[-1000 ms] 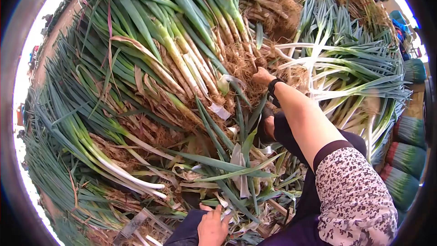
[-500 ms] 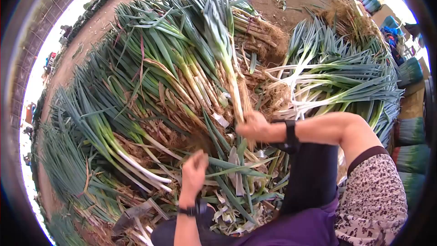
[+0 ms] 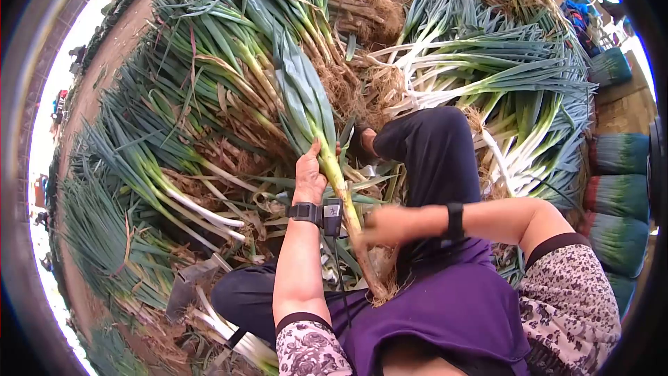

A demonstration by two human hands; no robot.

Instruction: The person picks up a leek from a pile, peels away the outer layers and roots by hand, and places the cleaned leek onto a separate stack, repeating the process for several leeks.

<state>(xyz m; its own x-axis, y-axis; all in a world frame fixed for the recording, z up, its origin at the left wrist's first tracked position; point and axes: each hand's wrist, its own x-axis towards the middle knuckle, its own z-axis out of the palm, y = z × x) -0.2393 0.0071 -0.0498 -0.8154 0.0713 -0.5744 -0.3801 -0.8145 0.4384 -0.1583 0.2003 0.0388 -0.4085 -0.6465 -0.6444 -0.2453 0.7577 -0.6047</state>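
A long green onion (image 3: 332, 167) slants across the middle, leaves at the top and its rooted end near the purple shirt. My left hand (image 3: 310, 175) is wrapped round its upper stem just below the leaves. My right hand (image 3: 391, 225) is beside the lower stem, smeared by motion, so its fingers and any grip do not show clearly. Brown, dry skin covers the lower stem down to the roots. To the left lie a few white-stemmed green onions (image 3: 198, 203). Several unpeeled ones with brown stems (image 3: 243, 83) are heaped beyond my left hand.
At the right lies a pile of white-stemmed green onions (image 3: 487, 73). Wrapped bundles (image 3: 616, 195) line the right edge. My bent knee (image 3: 442, 125) rises beside the work. A grey metal piece (image 3: 186, 291) stands at lower left, near a strapped device (image 3: 332, 217) on my left wrist.
My left hand has come up and taken hold of the green onion. The onion has come down towards my lap, and my right hand has moved lower along it. The view has shifted.
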